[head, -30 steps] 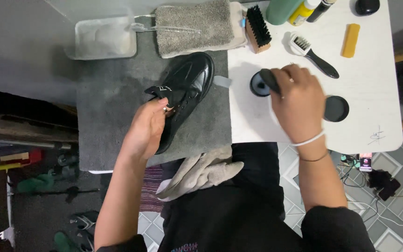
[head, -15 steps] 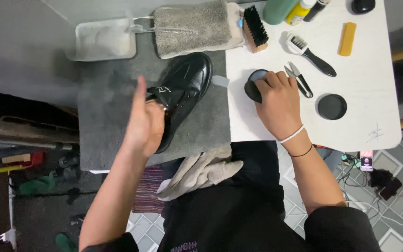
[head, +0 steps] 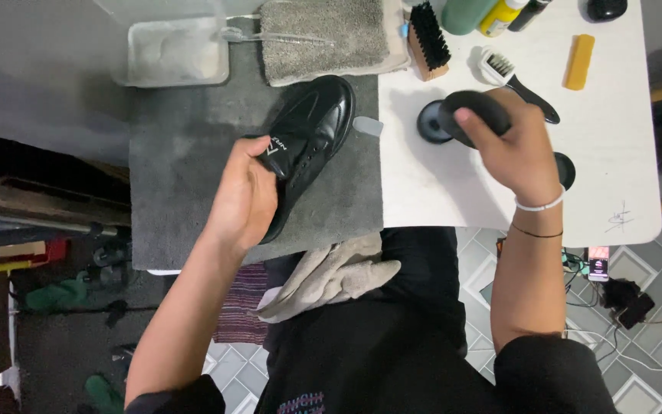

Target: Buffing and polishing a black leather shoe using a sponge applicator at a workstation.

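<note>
Take the black shoe [head: 308,146] as your anchor: it lies on the grey mat [head: 185,169] with its toe pointing up and to the right. Left of and above the shoe sits a clear tray [head: 174,50], and straight above the toe lies a grey towel [head: 323,34]. Your left hand [head: 247,195] wraps around the shoe's heel end, fingers closed over the tongue and opening, so it holds the shoe. Below the shoe a beige cloth [head: 335,272] rests on your lap. Right of the shoe, on the white table [head: 622,153], your right hand [head: 519,149] grips a dark rounded applicator [head: 473,111] just beside a round black tin [head: 429,123]. Above that hand lie a wooden brush [head: 429,38] and a small white brush [head: 511,77], and farther right of the shoe lies a yellow bar [head: 580,61].
</note>
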